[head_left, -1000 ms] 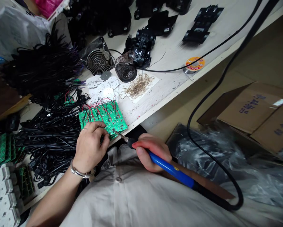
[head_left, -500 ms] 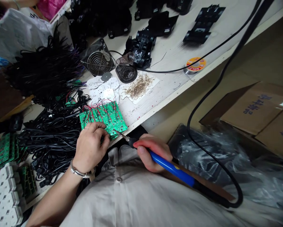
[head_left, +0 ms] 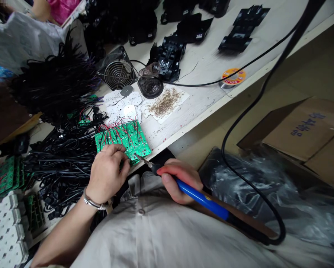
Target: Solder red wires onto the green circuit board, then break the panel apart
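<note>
My right hand [head_left: 181,180] is wrapped round the blue handle of a soldering iron [head_left: 202,197]. The iron's tip meets or hovers just over the near part of a green circuit board [head_left: 140,143]; I cannot tell which. Red and black wires rise from the board's far half. My left hand [head_left: 109,169] rests over the board's near left part, its thumb and fingers pinched together. Whatever lies between those fingertips is hidden. Around the left wrist is a metal bracelet [head_left: 92,201].
Bundled black cables [head_left: 69,163] crowd the left. Beyond the board are a small fan [head_left: 118,72], a dark tip-cleaning dish [head_left: 150,87] and black plastic parts [head_left: 169,56]. A solder spool [head_left: 233,77] sits near the table edge [head_left: 195,124]. The iron's cord [head_left: 225,145] loops at right above cardboard boxes [head_left: 295,126].
The whole view has shifted slightly to the right. Both hands, the soldering iron and the board keep nearly the same positions. At the top left, another person's arm has moved.
</note>
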`<state>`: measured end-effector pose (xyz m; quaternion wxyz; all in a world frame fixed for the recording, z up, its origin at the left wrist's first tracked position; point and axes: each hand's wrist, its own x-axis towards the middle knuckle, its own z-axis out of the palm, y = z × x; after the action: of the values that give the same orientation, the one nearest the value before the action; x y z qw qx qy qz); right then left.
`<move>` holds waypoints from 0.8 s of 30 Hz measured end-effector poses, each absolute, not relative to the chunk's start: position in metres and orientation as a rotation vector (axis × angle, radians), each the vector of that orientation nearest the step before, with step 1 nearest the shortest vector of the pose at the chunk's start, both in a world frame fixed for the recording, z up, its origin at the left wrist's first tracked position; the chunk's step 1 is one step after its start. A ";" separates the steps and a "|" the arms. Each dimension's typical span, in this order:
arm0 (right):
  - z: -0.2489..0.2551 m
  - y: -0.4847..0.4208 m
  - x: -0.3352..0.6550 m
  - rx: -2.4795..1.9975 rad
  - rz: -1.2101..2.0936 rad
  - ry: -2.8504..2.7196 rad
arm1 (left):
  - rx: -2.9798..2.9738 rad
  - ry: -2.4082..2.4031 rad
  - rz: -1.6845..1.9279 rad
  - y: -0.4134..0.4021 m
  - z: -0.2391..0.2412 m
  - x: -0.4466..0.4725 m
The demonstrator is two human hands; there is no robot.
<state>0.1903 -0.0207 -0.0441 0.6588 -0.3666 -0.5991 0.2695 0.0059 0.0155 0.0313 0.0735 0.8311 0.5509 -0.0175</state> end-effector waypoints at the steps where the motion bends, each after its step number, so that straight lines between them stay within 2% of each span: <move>1: -0.044 -0.021 0.190 -0.828 0.609 -1.361 | 2.483 1.647 -0.065 0.017 0.032 0.005; 11: -0.041 -0.019 0.189 -0.844 0.572 -1.401 | 2.483 1.458 -0.365 0.049 0.039 0.009; 24: -0.039 -0.014 0.190 -0.819 0.591 -1.484 | 2.411 1.444 -0.324 0.052 0.039 0.008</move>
<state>0.1896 -0.0144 -0.0388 0.6237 -0.3566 -0.6463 0.2572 0.0081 0.0523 0.0386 0.1557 0.8419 0.5041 -0.1131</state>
